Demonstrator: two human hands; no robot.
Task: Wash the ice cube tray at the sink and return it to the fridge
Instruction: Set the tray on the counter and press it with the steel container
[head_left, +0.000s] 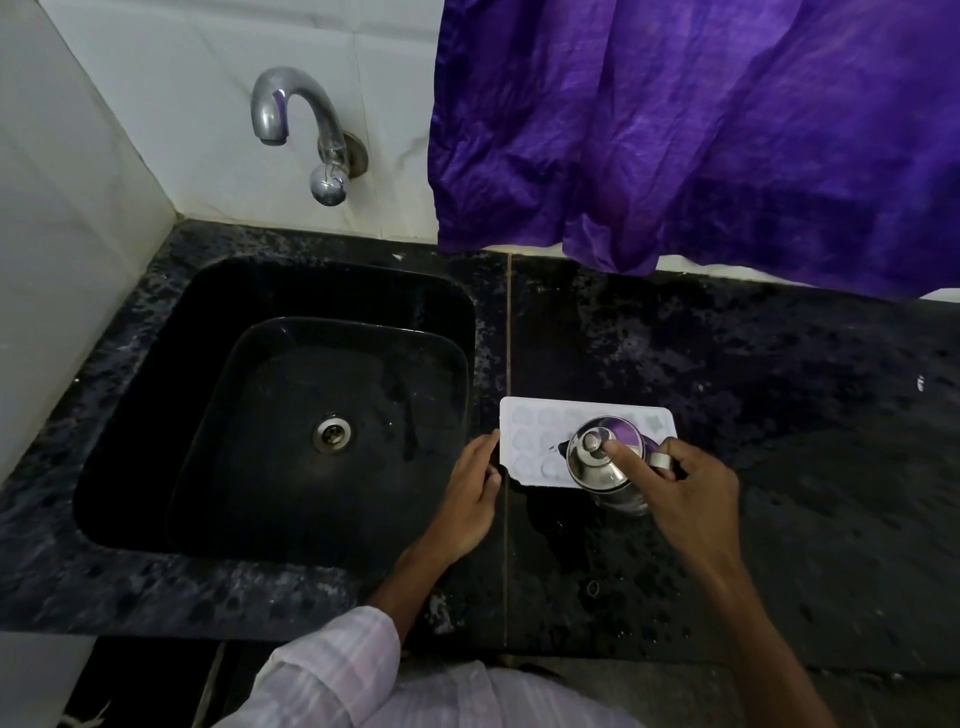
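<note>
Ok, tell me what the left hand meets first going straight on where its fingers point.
The ice cube tray: the left hand's fingertips already sit at its left edge. Beyond it, likely the steel jug.

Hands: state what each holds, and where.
Right hand grips the steel jug by handle, thumb on lid; left hand holds ice cube tray by its left edge.

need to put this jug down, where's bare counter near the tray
Bare counter lies right of the ice cube tray, below the purple cloth; the sink is bare too. Crowded at the tray: left hand, right hand, steel jug.
</note>
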